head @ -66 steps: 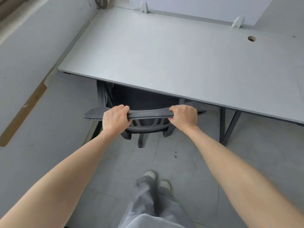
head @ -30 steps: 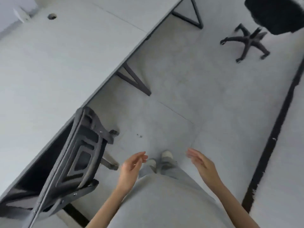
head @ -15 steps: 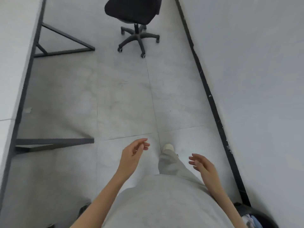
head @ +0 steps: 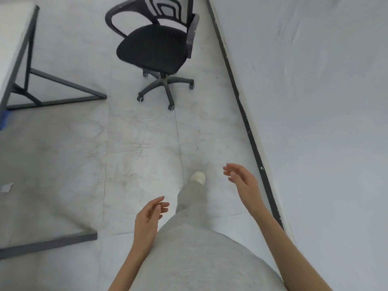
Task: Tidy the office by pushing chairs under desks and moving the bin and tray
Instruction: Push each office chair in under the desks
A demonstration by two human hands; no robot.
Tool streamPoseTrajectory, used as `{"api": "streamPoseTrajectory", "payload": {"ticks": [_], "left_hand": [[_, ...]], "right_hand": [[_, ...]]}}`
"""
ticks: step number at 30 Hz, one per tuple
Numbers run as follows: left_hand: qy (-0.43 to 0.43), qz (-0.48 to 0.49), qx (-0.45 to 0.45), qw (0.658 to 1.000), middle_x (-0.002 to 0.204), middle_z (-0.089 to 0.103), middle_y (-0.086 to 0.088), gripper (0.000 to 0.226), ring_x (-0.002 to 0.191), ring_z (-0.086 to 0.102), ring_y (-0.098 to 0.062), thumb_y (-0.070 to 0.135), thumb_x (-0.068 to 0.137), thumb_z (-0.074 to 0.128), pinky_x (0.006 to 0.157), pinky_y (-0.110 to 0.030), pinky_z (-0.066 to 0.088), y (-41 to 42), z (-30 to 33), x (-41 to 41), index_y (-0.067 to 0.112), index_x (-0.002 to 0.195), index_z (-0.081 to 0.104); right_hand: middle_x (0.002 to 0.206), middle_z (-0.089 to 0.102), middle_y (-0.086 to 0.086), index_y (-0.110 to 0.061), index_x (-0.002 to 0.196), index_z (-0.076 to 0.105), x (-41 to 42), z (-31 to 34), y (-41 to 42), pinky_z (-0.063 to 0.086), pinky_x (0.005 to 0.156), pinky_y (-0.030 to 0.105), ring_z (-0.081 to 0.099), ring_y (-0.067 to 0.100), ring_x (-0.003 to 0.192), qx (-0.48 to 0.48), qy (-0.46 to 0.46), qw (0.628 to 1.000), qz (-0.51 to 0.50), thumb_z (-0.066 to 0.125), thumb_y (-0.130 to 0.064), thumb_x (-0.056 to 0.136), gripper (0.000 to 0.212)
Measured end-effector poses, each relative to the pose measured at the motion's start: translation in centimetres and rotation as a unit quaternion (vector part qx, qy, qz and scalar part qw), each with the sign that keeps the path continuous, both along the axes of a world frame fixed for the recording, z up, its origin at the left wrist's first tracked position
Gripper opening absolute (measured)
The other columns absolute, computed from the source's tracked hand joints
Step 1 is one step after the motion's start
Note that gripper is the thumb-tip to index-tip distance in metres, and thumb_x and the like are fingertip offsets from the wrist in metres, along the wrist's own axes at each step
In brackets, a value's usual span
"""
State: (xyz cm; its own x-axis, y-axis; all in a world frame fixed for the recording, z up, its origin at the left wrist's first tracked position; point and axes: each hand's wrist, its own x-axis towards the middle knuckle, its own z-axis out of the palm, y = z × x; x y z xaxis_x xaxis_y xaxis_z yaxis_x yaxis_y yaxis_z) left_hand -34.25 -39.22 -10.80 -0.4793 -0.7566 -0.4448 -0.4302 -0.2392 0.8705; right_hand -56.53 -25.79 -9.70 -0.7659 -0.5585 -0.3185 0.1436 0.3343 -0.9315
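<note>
A black office chair [head: 154, 46] with armrests and a wheeled base stands out on the floor ahead, near the wall, away from the desk. The grey desk [head: 12, 26] with its black metal frame runs along the left edge. My left hand [head: 150, 217] hangs low in the middle, fingers loosely apart, holding nothing. My right hand [head: 243, 181] is further forward on the right, also empty with fingers spread. Both hands are well short of the chair. No bin or tray is in sight.
A white wall [head: 315, 101] with a dark baseboard [head: 247, 127] closes the right side. A desk-frame foot bar [head: 48, 242] lies across the floor at lower left. A scrap of paper [head: 6, 187] lies on the floor at far left. My leg and shoe [head: 198, 177] step forward.
I let go of the first chair at the desk, turned right and walked along the aisle. The second black chair is now much closer. Both hands stay empty.
</note>
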Motion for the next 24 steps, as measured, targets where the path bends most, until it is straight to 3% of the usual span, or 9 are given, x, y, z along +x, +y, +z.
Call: {"api": "streamPoseTrajectory", "payload": {"ticks": [6,8,14,20,24], "left_hand": [[0.028,-0.073,-0.016,0.997,0.087,0.071,0.014,0.033,0.079,0.065,-0.005,0.001,0.094,0.042,0.073,-0.022,0.049,-12.1,0.1,-15.6,0.026,0.099,0.063],[0.045,-0.096,-0.025,0.994,0.083,0.072,0.010,0.034,0.078,0.065,-0.003,0.000,0.094,0.042,0.071,-0.017,0.050,-15.9,1.5,-21.3,0.027,0.098,0.063],[0.074,-0.167,-0.048,0.982,0.091,0.068,0.002,0.030,0.077,0.065,-0.002,0.003,0.094,0.042,0.073,-0.014,0.049,-24.9,4.4,-36.4,0.025,0.100,0.061],[0.069,-0.144,-0.040,0.986,0.093,0.069,0.001,0.029,0.078,0.065,-0.003,0.003,0.095,0.042,0.072,-0.014,0.049,-32.2,2.8,-47.1,0.023,0.102,0.061],[0.029,-0.081,-0.014,0.996,0.093,0.070,-0.002,0.031,0.076,0.065,-0.003,0.002,0.095,0.042,0.074,-0.022,0.049,-36.7,1.0,-51.8,0.026,0.098,0.062]], "right_hand": [[0.100,0.070,-0.004,-0.023,0.100,0.063,-8.9,-2.4,-5.6,0.051,0.089,0.036,0.066,0.013,0.094,0.051,-0.047,0.996,-0.052,0.045,0.001,0.091,0.031],[0.101,0.070,-0.003,-0.020,0.102,0.063,-12.1,-2.3,-7.2,0.051,0.089,0.037,0.066,0.011,0.092,0.063,-0.050,0.994,-0.071,0.046,0.002,0.091,0.029],[0.099,0.069,-0.001,-0.018,0.099,0.064,-20.7,-1.1,-12.7,0.050,0.084,0.031,0.066,0.008,0.088,0.069,-0.058,0.986,-0.142,0.046,0.001,0.091,0.027],[0.097,0.070,0.000,-0.019,0.099,0.063,-32.7,-2.4,-21.0,0.050,0.084,0.031,0.066,0.005,0.086,0.075,-0.055,0.989,-0.113,0.047,0.001,0.092,0.027],[0.098,0.069,-0.003,-0.022,0.098,0.063,-43.7,-1.9,-29.1,0.050,0.082,0.024,0.066,0.006,0.088,0.055,-0.041,0.996,-0.062,0.047,0.000,0.092,0.027]]}}
